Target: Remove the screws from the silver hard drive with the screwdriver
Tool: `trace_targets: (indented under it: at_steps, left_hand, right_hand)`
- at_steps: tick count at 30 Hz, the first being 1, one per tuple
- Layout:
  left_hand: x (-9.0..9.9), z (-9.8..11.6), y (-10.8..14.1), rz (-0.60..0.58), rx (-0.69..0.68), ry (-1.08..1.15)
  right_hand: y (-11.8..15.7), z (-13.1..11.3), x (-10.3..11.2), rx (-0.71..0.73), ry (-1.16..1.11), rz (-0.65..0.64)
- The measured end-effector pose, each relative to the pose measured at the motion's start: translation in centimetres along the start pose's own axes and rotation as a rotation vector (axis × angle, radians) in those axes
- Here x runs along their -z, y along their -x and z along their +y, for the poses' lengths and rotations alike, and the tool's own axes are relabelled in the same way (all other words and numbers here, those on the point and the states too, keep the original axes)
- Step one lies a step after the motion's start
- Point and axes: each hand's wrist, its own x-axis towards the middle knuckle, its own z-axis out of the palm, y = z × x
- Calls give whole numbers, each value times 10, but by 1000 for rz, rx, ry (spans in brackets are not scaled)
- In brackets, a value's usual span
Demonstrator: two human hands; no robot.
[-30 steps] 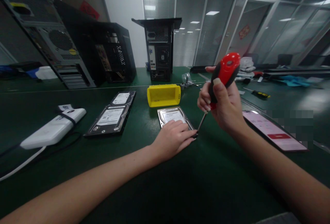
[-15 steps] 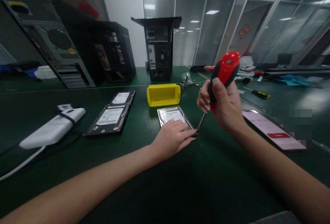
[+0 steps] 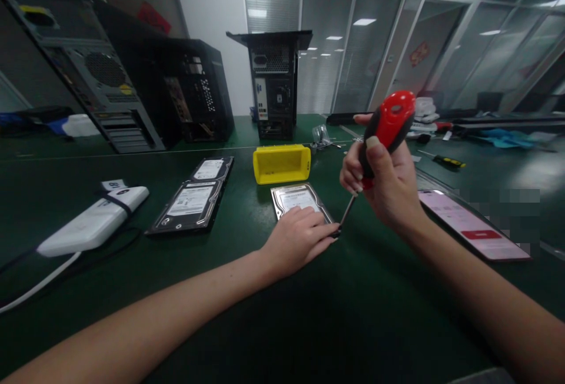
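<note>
Followed from my remote post through the head camera, a person's right hand (image 3: 382, 175) holds a red-and-black, thick-handled screwdriver (image 3: 395, 116) with a slim metal shaft, its thumb and fingers closed around the grip. The handle leans up and to the right; the shaft slants down and left to the near right corner of a silver, flat, rectangular hard drive (image 3: 302, 197), where the left hand's fingertips also meet. From my view I cannot tell whether the tip is seated in anything there.

The drive lies on a dark green tabletop (image 3: 282, 325), left of the right hand and beneath the left hand (image 3: 295, 237), the nearer of the two. Its long axis runs from far left to near right. The left fingers bend over its near part, index finger and thumb reaching to the corner; I cannot tell whether they pinch it or merely press.

What I can see of the drive is a shiny metal face with a pale printed label, the near portion covered by the hand. Just beyond it sits a yellow, rectangular, plastic-looking bin (image 3: 282, 180), its hollow facing us. Farther left lie two black-edged, white-labelled hard drives (image 3: 189, 198), end to end.
</note>
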Motion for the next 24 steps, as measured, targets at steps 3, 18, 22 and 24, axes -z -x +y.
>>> trace_targets:
  at_steps: [3,18,22,24]
  left_hand:
    - [-1,-1,0,-8,1,-7]
    - [-3,-2,1,17,-16,5]
    - [-3,-2,0,16,-13,6]
    - [-2,-2,0,12,-10,5]
  right_hand:
    - [0,0,0,-12,0,2]
    - [1,1,2,-2,-2,-18]
    - [2,2,1,6,-24,-26]
    - [2,2,1,10,-41,-27]
